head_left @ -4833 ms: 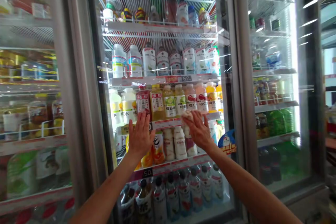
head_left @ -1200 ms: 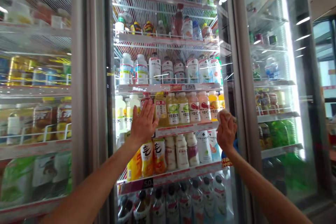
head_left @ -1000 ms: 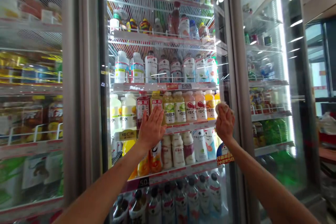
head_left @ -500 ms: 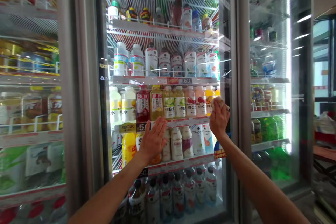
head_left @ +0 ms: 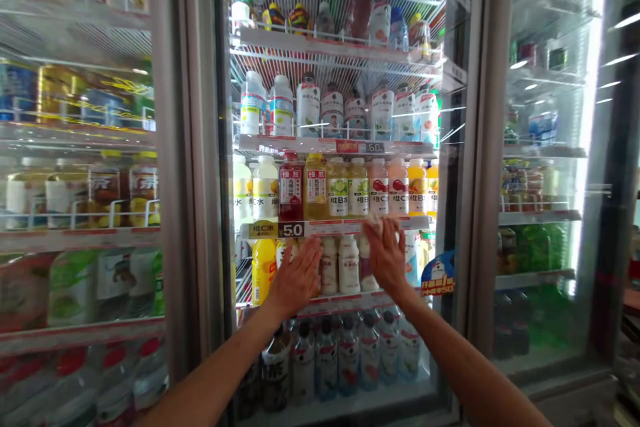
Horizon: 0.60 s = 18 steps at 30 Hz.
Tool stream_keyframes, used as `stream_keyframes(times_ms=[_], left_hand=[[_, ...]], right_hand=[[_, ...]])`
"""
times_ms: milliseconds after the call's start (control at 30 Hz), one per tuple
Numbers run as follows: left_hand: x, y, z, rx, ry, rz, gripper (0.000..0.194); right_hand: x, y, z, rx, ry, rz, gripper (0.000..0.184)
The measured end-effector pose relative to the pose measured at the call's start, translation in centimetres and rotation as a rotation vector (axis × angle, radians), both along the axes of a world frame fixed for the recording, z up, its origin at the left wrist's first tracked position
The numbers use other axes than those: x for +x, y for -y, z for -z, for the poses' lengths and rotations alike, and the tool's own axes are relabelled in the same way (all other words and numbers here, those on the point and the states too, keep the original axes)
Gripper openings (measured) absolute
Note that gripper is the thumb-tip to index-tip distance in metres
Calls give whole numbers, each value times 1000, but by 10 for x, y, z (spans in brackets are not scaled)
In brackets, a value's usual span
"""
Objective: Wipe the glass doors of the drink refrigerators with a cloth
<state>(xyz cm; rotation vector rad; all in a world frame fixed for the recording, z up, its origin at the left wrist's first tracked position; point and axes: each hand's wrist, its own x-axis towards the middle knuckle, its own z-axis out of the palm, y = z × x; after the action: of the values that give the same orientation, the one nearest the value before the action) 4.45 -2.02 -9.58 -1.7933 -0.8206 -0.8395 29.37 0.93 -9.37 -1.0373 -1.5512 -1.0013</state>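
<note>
My right grip [head_left: 385, 255] is closed around a pale, crumpled cloth [head_left: 373, 221], which pokes out past my fingertips on the side toward my left. I have the cloth up at the glass door [head_left: 345, 408] of a lit drinks cooler, where it overlaps the red-and-white shelf edge [head_left: 333, 227] just below the pink bottles [head_left: 379, 187]. My left grip [head_left: 297, 277] is bare, the hand spread flat with the palm toward the glass and the fingers straight and close together, clamped on nothing; how hard it presses, or whether all of it touches, I cannot tell. It sits a little lower than the right one, and the two stay well apart, with white bottles [head_left: 349, 265] visible through the glass between them. Just above my left fingers is a black price tag [head_left: 291, 229] reading 5.0, and over that stand a dark red bottle [head_left: 291, 188] and a yellow bottle [head_left: 315, 188], side by side and upright. Next along that shelf come green-labelled bottles [head_left: 339, 188], then the pink ones, then an orange bottle [head_left: 417, 183]. To the right of my right wrist a blue, red and yellow sticker [head_left: 438, 273] shows near the metal door frame [head_left: 481, 213]. Below my forearms, dark-capped bottles [head_left: 327, 360] line the bottom of the cooler. More stocked cooler sections flank this one, the bottles [head_left: 114, 373] low on the left showing red caps.
</note>
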Motion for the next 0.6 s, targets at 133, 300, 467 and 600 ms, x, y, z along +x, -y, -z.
stream_keyframes(times_ms=[133,300,467,600], left_hand=[[-2,4,21,1,-26,6,47],[8,4,26,-40,-22,-2,47],[16,7,43,-84,-64,21,49],[15,5,39,-77,5,10,52]], right_hand=[[-8,15,47,-77,264,-80,53],[-10,13,15,-49,3,22,52],[-11,21,64,-137,220,-33,53],[-17,16,43,-115,126,-28,53]])
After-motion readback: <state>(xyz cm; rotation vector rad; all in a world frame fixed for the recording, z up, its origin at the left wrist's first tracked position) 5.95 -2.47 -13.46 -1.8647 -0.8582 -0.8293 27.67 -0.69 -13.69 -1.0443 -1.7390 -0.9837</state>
